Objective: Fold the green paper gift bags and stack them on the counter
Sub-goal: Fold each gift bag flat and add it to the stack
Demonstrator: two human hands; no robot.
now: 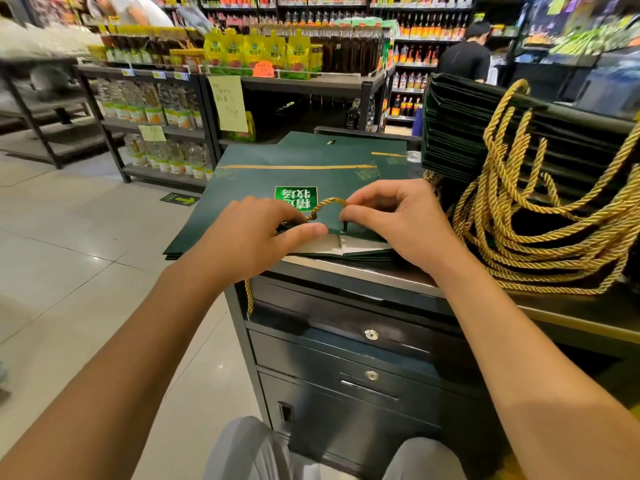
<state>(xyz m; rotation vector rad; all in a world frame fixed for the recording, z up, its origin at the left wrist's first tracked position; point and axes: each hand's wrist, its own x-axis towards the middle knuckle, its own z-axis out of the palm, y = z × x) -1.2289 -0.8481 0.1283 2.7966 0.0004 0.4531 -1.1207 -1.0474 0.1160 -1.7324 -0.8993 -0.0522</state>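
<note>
The green bag (294,181) lies flat at the near left end of the surface (349,269), open edge toward the person, probably so its cord (329,203) can be tucked flat. The left hand (256,233) grips that edge and the cord; the right hand (398,223) pinches the cord's other end. The stack of folded bags (485,133) stands far right; its loose cords (540,233) spill just beside the right hand and could snag.

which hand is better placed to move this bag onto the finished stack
Right, probably: the right hand pinches the rope on the green bag beside the stack; the left hand is on the far side.
</note>
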